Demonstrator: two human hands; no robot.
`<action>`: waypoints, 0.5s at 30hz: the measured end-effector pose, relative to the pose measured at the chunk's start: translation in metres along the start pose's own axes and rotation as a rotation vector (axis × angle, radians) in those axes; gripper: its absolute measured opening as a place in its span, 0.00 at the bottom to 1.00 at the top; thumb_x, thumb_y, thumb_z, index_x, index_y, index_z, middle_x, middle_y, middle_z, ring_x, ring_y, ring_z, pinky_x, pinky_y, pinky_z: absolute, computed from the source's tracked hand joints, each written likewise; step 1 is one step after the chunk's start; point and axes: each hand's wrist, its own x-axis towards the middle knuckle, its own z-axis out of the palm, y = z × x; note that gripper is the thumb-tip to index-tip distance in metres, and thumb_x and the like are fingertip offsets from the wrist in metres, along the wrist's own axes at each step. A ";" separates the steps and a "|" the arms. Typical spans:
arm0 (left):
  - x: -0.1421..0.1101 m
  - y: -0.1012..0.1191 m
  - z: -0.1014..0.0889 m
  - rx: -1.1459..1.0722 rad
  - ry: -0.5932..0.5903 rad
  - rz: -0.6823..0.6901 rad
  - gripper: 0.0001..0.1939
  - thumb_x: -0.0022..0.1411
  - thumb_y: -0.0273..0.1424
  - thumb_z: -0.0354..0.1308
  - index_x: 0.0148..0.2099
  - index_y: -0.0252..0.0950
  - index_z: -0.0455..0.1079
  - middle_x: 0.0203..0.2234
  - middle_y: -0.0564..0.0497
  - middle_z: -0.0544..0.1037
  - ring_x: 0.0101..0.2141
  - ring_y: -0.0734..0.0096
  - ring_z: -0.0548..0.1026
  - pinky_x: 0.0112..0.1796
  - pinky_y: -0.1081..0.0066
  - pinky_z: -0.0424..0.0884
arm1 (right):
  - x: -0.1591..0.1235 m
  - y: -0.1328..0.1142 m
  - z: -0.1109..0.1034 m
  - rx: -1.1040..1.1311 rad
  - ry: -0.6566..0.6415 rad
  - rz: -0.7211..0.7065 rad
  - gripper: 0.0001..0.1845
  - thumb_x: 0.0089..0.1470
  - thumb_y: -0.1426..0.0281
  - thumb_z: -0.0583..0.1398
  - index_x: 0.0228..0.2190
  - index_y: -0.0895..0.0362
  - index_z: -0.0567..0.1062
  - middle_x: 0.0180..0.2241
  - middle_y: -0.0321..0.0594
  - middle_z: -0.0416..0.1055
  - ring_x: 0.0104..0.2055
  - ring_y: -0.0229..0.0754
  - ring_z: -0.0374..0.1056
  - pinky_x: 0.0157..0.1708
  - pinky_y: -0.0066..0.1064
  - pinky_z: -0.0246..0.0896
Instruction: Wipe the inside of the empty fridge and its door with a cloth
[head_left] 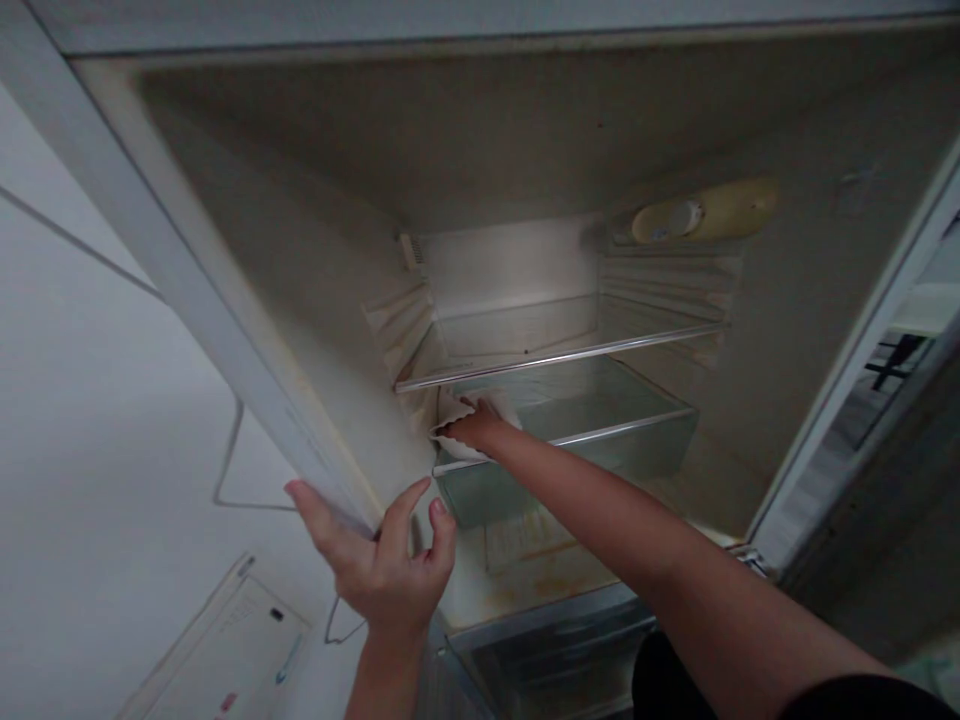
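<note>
White cloth [459,425] sits bunched under the right hand [474,428], pressed on the left end of the lower glass shelf [600,415] inside an open fridge [525,150]. Right grip: fingers curled down over the cloth, holding it against the shelf close to the left inner wall [300,330]. Right forearm runs from the lower right of the frame up into the cabinet.

Left hand [382,560] is at the front edge of the left wall, near the bottom of the opening. Left grip: wide, thumb and fingers spread, fingertips touching the edge of the wall; nothing is enclosed in it.

Interior, as seen from below and in front:
- Upper glass shelf [555,345] above the lower one, metal trim along its front edge.
- Clear drawer [480,490] directly under the lower shelf.
- Yellowed lamp housing [701,212] on the right wall near the top rear.
- Cabinet floor [525,575] shows yellowish staining.
- Another clear bin [555,650] at the bottom front, partly hidden by the right arm.

Outside, left: pale wall [90,400] with a thin cable [225,470] running down it, and a white appliance panel [232,650] at the lower left. Lighting is dim; fine surface detail is not readable.
</note>
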 end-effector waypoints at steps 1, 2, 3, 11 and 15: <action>0.000 0.000 0.000 0.000 0.002 0.003 0.12 0.52 0.26 0.68 0.42 0.32 0.80 0.75 0.46 0.35 0.72 0.36 0.45 0.67 0.48 0.56 | 0.003 0.001 0.001 0.000 0.011 0.008 0.26 0.68 0.67 0.52 0.64 0.35 0.66 0.66 0.30 0.63 0.74 0.60 0.41 0.66 0.67 0.44; 0.000 0.000 0.000 0.000 0.004 0.004 0.12 0.52 0.26 0.68 0.42 0.32 0.80 0.75 0.45 0.36 0.72 0.36 0.45 0.67 0.48 0.56 | 0.006 0.002 0.002 0.000 0.019 0.021 0.26 0.69 0.66 0.52 0.64 0.34 0.66 0.66 0.30 0.63 0.74 0.62 0.39 0.65 0.67 0.45; 0.000 0.001 -0.001 0.002 0.006 0.004 0.12 0.53 0.26 0.67 0.41 0.32 0.80 0.75 0.45 0.36 0.72 0.37 0.45 0.67 0.48 0.56 | 0.009 0.003 0.001 0.001 0.021 0.034 0.25 0.69 0.65 0.52 0.64 0.35 0.66 0.66 0.31 0.63 0.74 0.63 0.39 0.65 0.67 0.45; 0.000 0.005 -0.002 0.024 -0.002 -0.025 0.10 0.54 0.24 0.66 0.41 0.33 0.80 0.75 0.47 0.35 0.72 0.41 0.44 0.69 0.51 0.52 | 0.024 0.011 -0.013 0.147 -0.030 0.146 0.24 0.71 0.60 0.47 0.64 0.37 0.67 0.63 0.31 0.68 0.75 0.54 0.42 0.68 0.59 0.42; -0.003 0.004 0.000 0.044 -0.010 -0.030 0.10 0.53 0.25 0.66 0.40 0.33 0.80 0.75 0.47 0.35 0.72 0.41 0.45 0.69 0.52 0.52 | 0.036 0.019 -0.016 0.219 -0.035 0.182 0.24 0.71 0.58 0.47 0.63 0.39 0.68 0.60 0.33 0.72 0.73 0.52 0.49 0.69 0.58 0.42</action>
